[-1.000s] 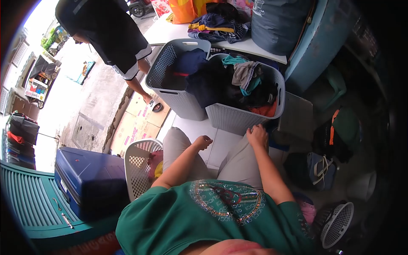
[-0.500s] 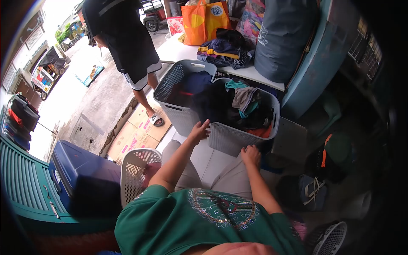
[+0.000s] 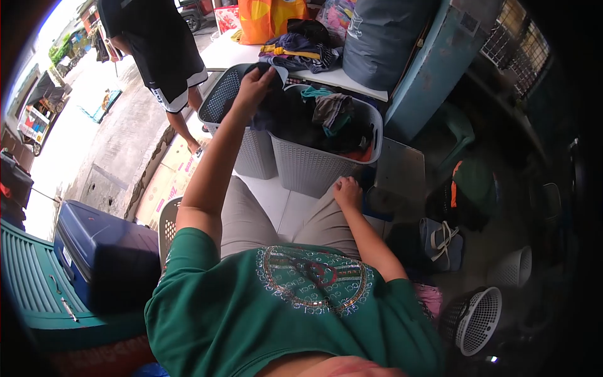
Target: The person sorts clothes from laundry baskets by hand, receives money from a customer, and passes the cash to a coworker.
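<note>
My left hand [image 3: 252, 93] is raised over the left grey laundry basket [image 3: 217, 94], its fingers closed on a black garment [image 3: 269, 70]. Dark cloth extends below the hand toward the neighbouring basket. That right grey basket [image 3: 308, 164] is heaped with dark clothes, with a teal piece, a grey-brown garment [image 3: 333, 110] and some orange fabric [image 3: 359, 154] showing. My right hand [image 3: 347, 190] rests on my right knee, fingers loosely bent, holding nothing, just in front of the right basket.
Behind the baskets, a white bench [image 3: 220, 54] carries folded clothes [image 3: 295, 51], an orange bag [image 3: 257, 22] and a large grey bag [image 3: 386, 47]. A person in black [image 3: 157, 56] stands at left. A blue storage bin [image 3: 110, 242] and perforated baskets [image 3: 480, 320] flank me.
My left hand has risen from the baskets' front side to above the left basket and taken hold of the black garment. My right hand stays on the knee. The view has shifted.
</note>
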A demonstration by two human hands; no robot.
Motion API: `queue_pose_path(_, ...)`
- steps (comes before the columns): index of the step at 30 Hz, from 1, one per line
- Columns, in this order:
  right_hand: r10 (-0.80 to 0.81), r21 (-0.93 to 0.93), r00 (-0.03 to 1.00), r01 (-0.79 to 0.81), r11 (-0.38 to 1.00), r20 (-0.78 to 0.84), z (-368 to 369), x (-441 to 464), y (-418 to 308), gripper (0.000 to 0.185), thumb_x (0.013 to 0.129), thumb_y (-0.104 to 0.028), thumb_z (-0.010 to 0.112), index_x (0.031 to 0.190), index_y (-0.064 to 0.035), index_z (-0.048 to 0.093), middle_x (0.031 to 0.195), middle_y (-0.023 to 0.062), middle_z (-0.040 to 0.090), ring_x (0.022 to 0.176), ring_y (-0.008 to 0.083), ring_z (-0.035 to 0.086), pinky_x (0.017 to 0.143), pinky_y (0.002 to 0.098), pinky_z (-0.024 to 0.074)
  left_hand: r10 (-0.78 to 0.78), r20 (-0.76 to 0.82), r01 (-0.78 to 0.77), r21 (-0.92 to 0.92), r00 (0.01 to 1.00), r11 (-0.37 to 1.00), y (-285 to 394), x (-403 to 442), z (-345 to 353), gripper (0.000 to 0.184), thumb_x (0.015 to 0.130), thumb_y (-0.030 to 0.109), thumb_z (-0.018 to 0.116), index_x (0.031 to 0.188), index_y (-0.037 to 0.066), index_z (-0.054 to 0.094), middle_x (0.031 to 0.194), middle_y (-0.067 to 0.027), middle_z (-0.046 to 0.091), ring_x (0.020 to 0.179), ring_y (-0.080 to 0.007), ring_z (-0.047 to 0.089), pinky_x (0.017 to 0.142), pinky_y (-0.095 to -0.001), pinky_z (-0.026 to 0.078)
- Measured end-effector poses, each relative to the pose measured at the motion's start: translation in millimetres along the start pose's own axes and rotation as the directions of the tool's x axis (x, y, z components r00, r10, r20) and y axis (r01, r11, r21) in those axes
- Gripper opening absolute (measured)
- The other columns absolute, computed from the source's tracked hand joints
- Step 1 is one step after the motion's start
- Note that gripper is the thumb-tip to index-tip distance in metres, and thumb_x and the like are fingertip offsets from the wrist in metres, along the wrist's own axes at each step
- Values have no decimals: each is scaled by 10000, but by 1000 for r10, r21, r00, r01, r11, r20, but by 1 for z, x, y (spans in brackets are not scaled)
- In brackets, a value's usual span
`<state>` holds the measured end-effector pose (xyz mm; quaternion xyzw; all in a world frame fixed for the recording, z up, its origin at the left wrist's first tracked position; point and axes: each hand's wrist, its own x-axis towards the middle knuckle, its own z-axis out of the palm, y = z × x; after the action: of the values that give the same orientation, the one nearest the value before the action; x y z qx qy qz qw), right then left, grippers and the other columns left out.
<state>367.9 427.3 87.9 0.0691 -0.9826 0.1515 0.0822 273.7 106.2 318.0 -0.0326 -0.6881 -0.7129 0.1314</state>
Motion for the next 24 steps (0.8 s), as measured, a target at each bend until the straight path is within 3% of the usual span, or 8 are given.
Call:
queue_pose_path(4, 208, 190, 941, -263, 946, 266, -26, 12, -25, 478, 779, -424, 674, 1115, -97, 582, 1149, 117, 548, 1063, 314, 537, 869, 426, 458, 261, 67, -227, -322, 963, 919, 88, -34, 8, 265, 923, 252, 582, 1081, 40, 595, 1001, -69, 649, 893, -157, 642, 795, -301, 539)
queue_pose_path(6, -5, 705, 1000, 7, 709, -6, 3, 33, -26, 578, 769, -397, 721, 1224, -105, 516, 1203, 164, 491, 1102, 306, 506, 885, 405, 465, 340, 191, -251, -376, 921, 892, 119, -56, 8, 230, 942, 212, 544, 1074, 34, 604, 1029, -95, 654, 932, -175, 650, 831, -320, 544)
queue_pose_path(10, -128, 606, 773, 578, 546, -622, -105, 39, -118, 543, 754, -282, 764, 1197, -81, 524, 1128, 165, 538, 928, 238, 585, 769, 324, 502, 378, 353, -246, -365, 856, 898, 141, -82, 17, 261, 956, 201, 512, 1123, 15, 588, 1059, -124, 649, 990, -217, 640, 881, -388, 534)
queue_pose_path(13, -310, 811, 920, 364, 458, -238, -134, 38, -136, 397, 812, -200, 723, 1131, -34, 556, 865, 40, 585, 758, 108, 558, 691, 240, 472, 325, 332, -212, -333, 886, 919, 132, -80, 15, 333, 957, 243, 507, 1201, 17, 526, 1118, -138, 623, 1016, -250, 628, 895, -421, 520)
queue_pose_path(18, -447, 794, 870, 417, 441, -209, -125, 36, -134, 206, 844, -121, 655, 1022, -38, 594, 813, 66, 624, 665, 110, 562, 626, 259, 464, 265, 397, -143, -311, 879, 940, 111, -80, -7, 490, 959, 367, 475, 1302, 23, 415, 1219, -153, 563, 1089, -281, 586, 936, -451, 471)
queue_pose_path(21, -337, 999, 941, -49, -23, 38, -169, 26, -147, 91, 913, -119, 563, 979, -68, 601, 937, 13, 630, 878, 98, 575, 791, 263, 475, -2, 359, -13, 38, 933, 999, 86, -97, -6, 759, 843, 601, 542, 1354, 58, 397, 1278, -161, 499, 1203, -257, 481, 939, -379, 430)
queue_pose_path(22, -341, 998, 939, -52, -18, 43, -184, 28, -148, 91, 913, -119, 563, 979, -68, 601, 937, 13, 630, 878, 98, 575, 791, 263, 475, -49, 418, -19, 157, 907, 987, 69, -105, -10, 859, 797, 610, 600, 1392, 42, 352, 1297, -167, 491, 1201, -265, 481, 932, -364, 428)
queue_pose_path(24, -350, 872, 933, -236, -429, 80, -207, 39, -147, 153, 923, -178, 565, 1040, -81, 579, 990, 49, 638, 966, 159, 595, 874, 343, 483, -212, 575, -102, 464, 790, 880, 21, -112, -18, 757, 822, 454, 663, 1390, 50, 366, 1346, -150, 467, 1183, -254, 495, 975, -373, 411)
